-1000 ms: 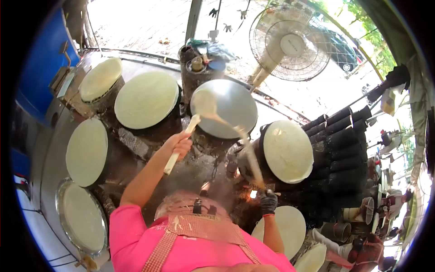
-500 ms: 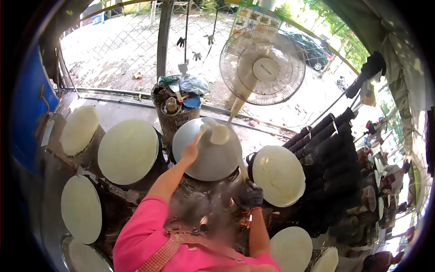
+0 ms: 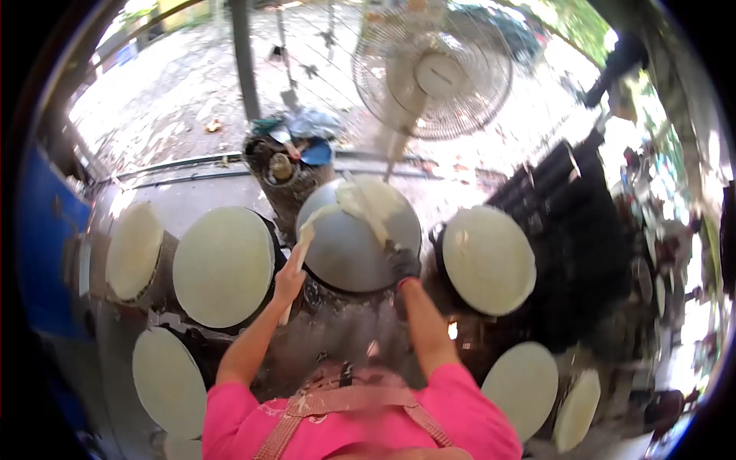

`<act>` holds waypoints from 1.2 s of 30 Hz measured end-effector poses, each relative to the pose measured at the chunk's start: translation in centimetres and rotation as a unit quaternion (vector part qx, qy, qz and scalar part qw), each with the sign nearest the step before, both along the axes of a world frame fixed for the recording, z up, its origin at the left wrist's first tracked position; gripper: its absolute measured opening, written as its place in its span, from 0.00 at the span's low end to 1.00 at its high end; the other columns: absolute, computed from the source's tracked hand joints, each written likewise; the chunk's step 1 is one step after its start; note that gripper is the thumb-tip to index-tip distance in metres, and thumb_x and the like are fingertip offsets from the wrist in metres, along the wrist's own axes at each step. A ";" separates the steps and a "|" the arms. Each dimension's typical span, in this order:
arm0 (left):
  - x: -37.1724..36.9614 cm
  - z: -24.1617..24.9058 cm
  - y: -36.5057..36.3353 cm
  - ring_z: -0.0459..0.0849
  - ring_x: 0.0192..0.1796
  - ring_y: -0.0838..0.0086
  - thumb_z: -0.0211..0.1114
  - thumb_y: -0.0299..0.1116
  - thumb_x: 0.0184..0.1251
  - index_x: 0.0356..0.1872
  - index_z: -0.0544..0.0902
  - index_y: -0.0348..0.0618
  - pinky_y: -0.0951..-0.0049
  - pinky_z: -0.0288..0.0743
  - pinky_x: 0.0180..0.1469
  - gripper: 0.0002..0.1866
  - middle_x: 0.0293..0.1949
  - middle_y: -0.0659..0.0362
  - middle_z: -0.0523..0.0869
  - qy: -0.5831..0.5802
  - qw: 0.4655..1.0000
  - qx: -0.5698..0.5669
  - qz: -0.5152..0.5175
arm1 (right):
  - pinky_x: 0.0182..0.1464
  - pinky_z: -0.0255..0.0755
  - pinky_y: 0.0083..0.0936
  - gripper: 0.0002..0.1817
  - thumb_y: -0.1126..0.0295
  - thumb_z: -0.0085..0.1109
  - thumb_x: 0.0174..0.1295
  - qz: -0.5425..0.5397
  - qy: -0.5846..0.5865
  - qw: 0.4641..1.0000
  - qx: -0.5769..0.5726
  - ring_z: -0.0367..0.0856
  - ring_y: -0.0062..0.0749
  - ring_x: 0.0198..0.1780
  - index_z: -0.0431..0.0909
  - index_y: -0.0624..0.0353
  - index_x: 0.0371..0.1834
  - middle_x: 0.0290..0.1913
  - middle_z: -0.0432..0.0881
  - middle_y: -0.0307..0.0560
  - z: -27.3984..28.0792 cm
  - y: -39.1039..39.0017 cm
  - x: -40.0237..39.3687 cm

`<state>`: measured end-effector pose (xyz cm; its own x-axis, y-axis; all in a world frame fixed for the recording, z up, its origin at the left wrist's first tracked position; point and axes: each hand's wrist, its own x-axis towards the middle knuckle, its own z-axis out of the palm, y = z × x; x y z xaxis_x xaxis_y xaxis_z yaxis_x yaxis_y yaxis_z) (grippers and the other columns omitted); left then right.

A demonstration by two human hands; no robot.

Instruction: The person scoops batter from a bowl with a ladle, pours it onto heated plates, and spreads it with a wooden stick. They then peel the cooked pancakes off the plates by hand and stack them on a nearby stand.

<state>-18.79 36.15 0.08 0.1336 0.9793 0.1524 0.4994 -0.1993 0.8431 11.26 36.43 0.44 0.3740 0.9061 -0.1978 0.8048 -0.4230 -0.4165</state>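
Below the fan lies a round grey griddle (image 3: pixel 337 257) with pale, wet-looking batter (image 3: pixel 387 201) across its far part. My bare left hand (image 3: pixel 288 282), closed, grips a pale, batter-coated stick (image 3: pixel 305 236) at the griddle's left edge; its lower end sticks out below the hand. My right hand (image 3: pixel 402 263), in a dark glove, is closed around a long pale spreader (image 3: pixel 370 218) over the griddle's right side. The spreader's far end reaches into the batter, and its exact shape is blurred.
Round pale sheets on griddles stand left (image 3: pixel 222 264) and right (image 3: pixel 488 259), with several more around me. A standing fan (image 3: pixel 437 75) is beyond. A stump-like stand (image 3: pixel 287 192) holds a jar and bags. Dark corrugated panels (image 3: pixel 567 253) lean at right.
My left hand has drawn back to the griddle's left edge. My right hand has moved up and left over the griddle with the spreader. The batter now covers more of the far side.
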 end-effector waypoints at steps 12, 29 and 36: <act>-7.1 -3.2 -8.5 0.69 0.56 0.54 0.49 0.24 0.46 0.61 0.60 0.46 0.67 0.64 0.54 0.33 0.57 0.47 0.68 0.074 0.984 -0.159 0.014 | 0.28 0.70 0.25 0.14 0.64 0.45 0.60 -0.173 0.628 0.754 0.083 0.72 0.23 0.30 0.72 0.55 0.46 0.30 0.76 0.39 1.3 -4.9 1.0; -2.2 -0.7 -11.0 0.72 0.54 0.59 0.50 0.25 0.47 0.62 0.59 0.46 0.76 0.65 0.50 0.34 0.57 0.51 0.69 0.060 0.989 -0.112 0.082 | 0.20 0.67 0.21 0.09 0.62 0.59 0.53 -0.010 0.608 0.787 0.103 0.70 0.24 0.19 0.77 0.57 0.28 0.23 0.75 0.38 -5.7 0.1 3.9; -0.7 0.2 -11.0 0.70 0.56 0.56 0.49 0.27 0.47 0.62 0.59 0.46 0.70 0.65 0.53 0.34 0.57 0.49 0.68 0.062 0.988 -0.105 0.098 | 0.11 0.56 0.20 0.17 0.68 0.57 0.51 -0.091 0.559 0.819 -0.089 0.61 0.21 0.10 0.77 0.39 0.46 0.17 0.71 0.35 -5.6 6.6 10.9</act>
